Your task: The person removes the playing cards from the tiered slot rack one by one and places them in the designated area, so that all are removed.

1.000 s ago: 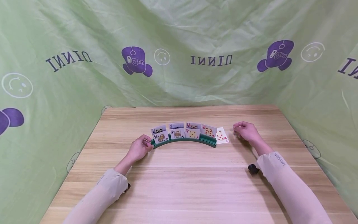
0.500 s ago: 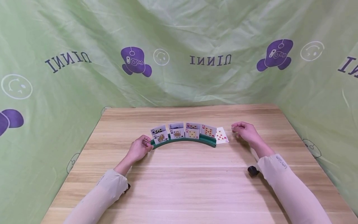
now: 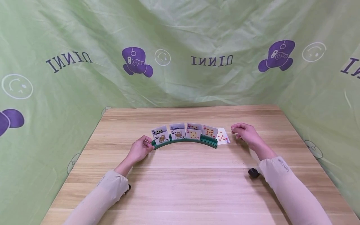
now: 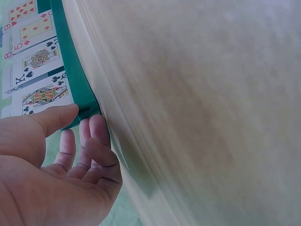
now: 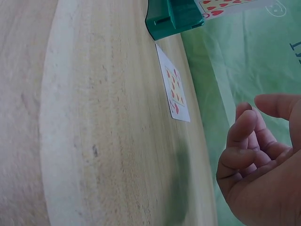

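A curved green card holder [image 3: 184, 140] stands toward the back of the table with playing cards upright in two rows. My left hand [image 3: 141, 148] pinches its left end, the thumb [image 4: 63, 117] on one side and fingertips on the other. Nearest that hand is the queen of clubs [image 3: 162, 138], then the king of spades [image 3: 178, 134] and the five of diamonds [image 3: 193, 134]. A nine of hearts [image 3: 209, 132] stands at the right. Past the holder's right end a seven of hearts [image 5: 174, 89] lies face up. My right hand [image 3: 245, 133] hovers right of it, fingers loosely curled around nothing.
Behind the front row rise a ten [image 3: 159, 129], a jack [image 3: 177, 126] and an eight [image 3: 194, 126]. The wooden table [image 3: 185, 187] is enclosed by a green printed cloth [image 3: 180, 84] at the back and both sides.
My right hand has drifted slightly left, closer to the seven of hearts. My left hand and the card holder have stayed in place.
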Tool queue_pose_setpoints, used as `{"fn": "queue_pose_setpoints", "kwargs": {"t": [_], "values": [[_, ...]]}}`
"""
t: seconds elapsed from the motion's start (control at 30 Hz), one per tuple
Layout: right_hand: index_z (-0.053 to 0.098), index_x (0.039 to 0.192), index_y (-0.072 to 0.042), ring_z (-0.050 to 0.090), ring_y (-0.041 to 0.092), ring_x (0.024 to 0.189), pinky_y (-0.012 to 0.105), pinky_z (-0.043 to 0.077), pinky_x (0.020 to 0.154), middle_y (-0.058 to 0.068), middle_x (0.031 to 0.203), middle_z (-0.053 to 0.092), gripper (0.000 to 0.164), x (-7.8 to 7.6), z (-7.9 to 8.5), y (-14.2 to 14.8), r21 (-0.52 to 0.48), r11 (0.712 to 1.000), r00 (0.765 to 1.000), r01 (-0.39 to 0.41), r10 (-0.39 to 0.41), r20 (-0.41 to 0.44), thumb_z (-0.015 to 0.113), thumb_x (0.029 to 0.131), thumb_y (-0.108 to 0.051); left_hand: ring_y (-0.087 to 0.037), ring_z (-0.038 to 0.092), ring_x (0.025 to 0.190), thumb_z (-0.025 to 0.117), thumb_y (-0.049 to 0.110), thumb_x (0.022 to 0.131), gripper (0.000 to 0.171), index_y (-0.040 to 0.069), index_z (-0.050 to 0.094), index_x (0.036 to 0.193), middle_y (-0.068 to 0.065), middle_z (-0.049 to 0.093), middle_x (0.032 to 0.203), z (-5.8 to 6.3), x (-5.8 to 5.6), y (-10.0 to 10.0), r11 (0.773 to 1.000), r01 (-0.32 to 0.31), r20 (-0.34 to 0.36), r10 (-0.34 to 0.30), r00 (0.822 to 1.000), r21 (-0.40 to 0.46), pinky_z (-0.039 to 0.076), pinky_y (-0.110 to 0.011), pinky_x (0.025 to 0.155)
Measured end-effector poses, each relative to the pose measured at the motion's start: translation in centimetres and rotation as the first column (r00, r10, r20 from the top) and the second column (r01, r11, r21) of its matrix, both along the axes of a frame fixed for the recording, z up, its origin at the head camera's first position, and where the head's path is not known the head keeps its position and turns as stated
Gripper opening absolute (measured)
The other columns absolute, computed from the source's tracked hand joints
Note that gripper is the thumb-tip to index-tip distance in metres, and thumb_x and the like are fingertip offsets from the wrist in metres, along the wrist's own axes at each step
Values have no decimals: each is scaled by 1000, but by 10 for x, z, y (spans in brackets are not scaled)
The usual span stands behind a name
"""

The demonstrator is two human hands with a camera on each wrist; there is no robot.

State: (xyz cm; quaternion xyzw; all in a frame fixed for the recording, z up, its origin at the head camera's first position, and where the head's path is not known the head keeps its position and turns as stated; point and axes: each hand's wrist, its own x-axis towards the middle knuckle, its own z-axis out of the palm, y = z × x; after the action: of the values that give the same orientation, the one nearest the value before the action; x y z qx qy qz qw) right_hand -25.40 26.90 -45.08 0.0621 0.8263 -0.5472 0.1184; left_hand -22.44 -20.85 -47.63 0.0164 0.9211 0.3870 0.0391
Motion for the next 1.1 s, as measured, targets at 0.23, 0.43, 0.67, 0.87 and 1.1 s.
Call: {"fn": "queue_pose_setpoints", "kwargs": {"t": [0.23,0.43,0.67,0.87,1.1], "values": [[49,134,4,58,10,76,28,45,68,-5,99,63,41,4,0,-3,-50,999,1000,-9,8,-17,55,101,-21,-19,66,83,73,8,86,25,6,59,107,-10,72,93,0,0,0,1000,3,-6,-3,1000,0,49,-27,71],[52,130,2,58,10,77,29,45,70,-7,97,63,39,9,6,-8,-79,996,999,-32,29,-35,57,101,-23,-19,66,83,73,9,86,25,6,59,107,-10,72,93,0,0,0,1000,3,-8,-3,1000,1,49,-28,70],[51,130,3,57,11,80,28,45,70,-8,97,63,41,15,14,-14,-90,994,996,-66,61,-61,58,101,-25,-20,66,84,73,9,86,24,6,59,106,-10,71,92,0,0,0,1000,7,-5,-7,1000,-3,49,-27,72],[52,127,3,56,11,78,27,44,67,-4,99,63,36,17,16,-18,-102,992,995,-80,74,-67,56,101,-22,-19,67,84,72,8,87,24,6,59,107,-9,71,93,0,-1,-1,1000,7,-7,-7,1000,-2,50,-27,73],[50,126,7,55,13,77,23,41,63,2,97,61,36,20,17,-24,-125,987,993,-102,94,-69,56,100,-18,-20,67,85,72,8,87,24,6,59,107,-10,71,93,1,0,-1,1000,5,-1,-5,1000,-5,50,-27,72]]}}
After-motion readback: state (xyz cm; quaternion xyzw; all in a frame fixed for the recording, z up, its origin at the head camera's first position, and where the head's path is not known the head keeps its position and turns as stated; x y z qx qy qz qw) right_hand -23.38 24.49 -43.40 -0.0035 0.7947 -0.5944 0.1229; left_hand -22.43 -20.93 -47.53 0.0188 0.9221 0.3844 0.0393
